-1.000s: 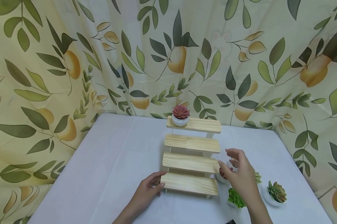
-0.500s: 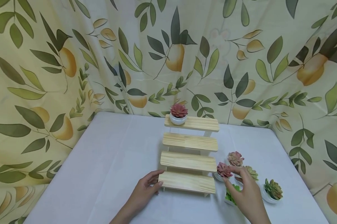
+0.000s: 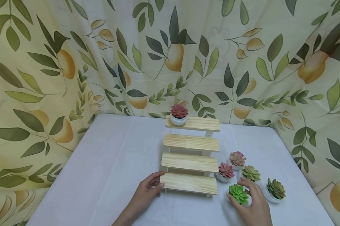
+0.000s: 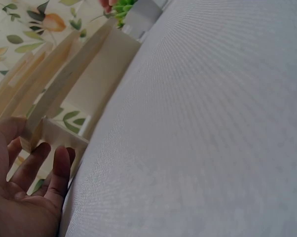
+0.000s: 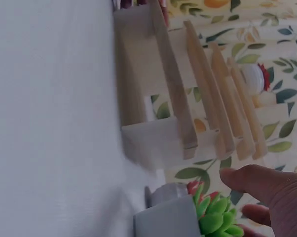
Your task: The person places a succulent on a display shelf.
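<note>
A four-step wooden display stand (image 3: 189, 160) stands on the white cloth. My left hand (image 3: 143, 196) grips the left end of its lowest board, thumb on one face and fingers below, as the left wrist view shows. My right hand (image 3: 253, 202) is at a bright green artificial succulent (image 3: 239, 193) in a white pot (image 5: 169, 219), thumb and fingers spread to either side of the leaves. In the right wrist view the thumb (image 5: 247, 177) stands apart from the leaves. On the top step, at the left, sits a red succulent (image 3: 179, 111) in a round white pot.
Right of the stand, several potted succulents are grouped: a dark pink one (image 3: 226, 170), a pale pink one (image 3: 237, 158), a pale green one (image 3: 251, 173) and a green-brown one (image 3: 275, 189). A leaf-and-fruit patterned curtain (image 3: 204, 56) hangs behind the table (image 3: 116, 150).
My right hand has moved from the stand's right side, past the dark pink succulent, down toward me to the bright green one. The left hand has kept its grip on the lowest board.
</note>
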A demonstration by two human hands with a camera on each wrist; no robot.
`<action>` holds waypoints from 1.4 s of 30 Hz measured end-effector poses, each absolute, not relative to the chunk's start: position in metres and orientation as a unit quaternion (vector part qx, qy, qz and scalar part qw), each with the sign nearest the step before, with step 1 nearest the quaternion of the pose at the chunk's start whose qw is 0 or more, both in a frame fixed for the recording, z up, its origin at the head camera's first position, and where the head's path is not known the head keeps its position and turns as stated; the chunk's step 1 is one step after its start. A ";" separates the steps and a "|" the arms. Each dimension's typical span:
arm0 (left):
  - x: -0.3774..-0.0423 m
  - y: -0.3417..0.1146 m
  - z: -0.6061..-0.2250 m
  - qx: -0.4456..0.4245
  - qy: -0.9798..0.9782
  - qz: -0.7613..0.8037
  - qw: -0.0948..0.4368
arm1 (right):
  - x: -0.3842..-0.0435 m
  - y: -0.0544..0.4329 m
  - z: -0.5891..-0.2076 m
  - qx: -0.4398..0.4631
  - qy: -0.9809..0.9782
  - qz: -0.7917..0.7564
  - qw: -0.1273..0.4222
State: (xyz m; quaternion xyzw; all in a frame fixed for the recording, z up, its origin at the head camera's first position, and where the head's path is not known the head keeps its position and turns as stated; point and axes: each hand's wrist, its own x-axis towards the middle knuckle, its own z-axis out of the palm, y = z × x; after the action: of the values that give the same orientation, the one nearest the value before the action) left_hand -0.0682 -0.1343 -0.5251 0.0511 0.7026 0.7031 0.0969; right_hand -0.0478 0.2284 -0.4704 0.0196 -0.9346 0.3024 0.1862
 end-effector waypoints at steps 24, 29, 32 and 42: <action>-0.071 -0.138 -0.525 0.048 0.702 0.703 0.098 | -0.034 0.234 -0.503 -0.048 -0.884 0.444 0.136; -0.072 -0.137 -0.525 0.052 0.701 0.704 0.098 | -0.037 0.237 -0.505 -0.063 -0.883 0.453 0.100; -0.072 -0.137 -0.525 0.054 0.703 0.702 0.098 | -0.037 0.239 -0.507 -0.075 -0.883 0.457 0.074; -0.070 -0.135 -0.526 0.055 0.705 0.700 0.097 | -0.036 0.243 -0.514 -0.062 -0.885 0.458 0.061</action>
State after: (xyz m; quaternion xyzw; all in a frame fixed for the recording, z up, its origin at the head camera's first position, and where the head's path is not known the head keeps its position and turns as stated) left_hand -0.0697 -0.1352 -0.5255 0.0549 0.7052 0.7002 0.0974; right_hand -0.0356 0.2428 -0.5140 -0.0624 -0.8847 0.4579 0.0610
